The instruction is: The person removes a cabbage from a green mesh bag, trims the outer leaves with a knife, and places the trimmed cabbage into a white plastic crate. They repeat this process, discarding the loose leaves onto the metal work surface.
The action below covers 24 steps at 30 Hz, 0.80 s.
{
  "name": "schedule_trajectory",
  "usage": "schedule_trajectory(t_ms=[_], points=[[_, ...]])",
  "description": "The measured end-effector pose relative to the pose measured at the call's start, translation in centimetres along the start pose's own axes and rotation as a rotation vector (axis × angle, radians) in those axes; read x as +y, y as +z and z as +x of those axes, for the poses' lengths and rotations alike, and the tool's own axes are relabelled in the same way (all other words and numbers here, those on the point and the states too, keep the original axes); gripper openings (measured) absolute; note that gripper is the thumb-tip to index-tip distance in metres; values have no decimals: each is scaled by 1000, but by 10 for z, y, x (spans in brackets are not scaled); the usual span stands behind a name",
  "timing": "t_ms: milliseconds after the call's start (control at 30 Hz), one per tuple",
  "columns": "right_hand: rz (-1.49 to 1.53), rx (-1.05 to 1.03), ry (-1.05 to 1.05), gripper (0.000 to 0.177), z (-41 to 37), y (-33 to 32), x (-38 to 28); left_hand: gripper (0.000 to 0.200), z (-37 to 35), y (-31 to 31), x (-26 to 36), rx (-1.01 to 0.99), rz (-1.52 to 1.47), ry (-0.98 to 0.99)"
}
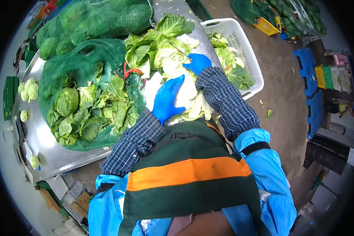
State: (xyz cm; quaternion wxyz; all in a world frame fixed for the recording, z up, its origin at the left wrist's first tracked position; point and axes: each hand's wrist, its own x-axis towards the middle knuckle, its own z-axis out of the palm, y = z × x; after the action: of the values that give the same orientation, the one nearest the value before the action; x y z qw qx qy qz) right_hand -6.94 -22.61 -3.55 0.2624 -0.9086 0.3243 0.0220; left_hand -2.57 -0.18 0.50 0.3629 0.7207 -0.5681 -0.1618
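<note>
apron (185, 177); left hand (167, 100), right hand (198, 63) seemingly on cabbage (188, 92)

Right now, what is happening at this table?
A person in blue gloves handles a pale cabbage on the metal table. The left hand lies flat on it; the right hand is at its far side. Loose leaves lie beyond, net bags of cabbages to the left, a white basket with leaves to the right.
</note>
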Motion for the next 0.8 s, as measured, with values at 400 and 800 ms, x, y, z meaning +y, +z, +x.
schedule_trajectory(t_ms=[400, 800], points=[[223, -92, -53, 69, -103, -55, 3, 104, 5, -2, 18, -84, 167, -175], [296, -262, 65, 56, -98, -17, 26, 84, 22, 15, 8, -66, 247, -337]])
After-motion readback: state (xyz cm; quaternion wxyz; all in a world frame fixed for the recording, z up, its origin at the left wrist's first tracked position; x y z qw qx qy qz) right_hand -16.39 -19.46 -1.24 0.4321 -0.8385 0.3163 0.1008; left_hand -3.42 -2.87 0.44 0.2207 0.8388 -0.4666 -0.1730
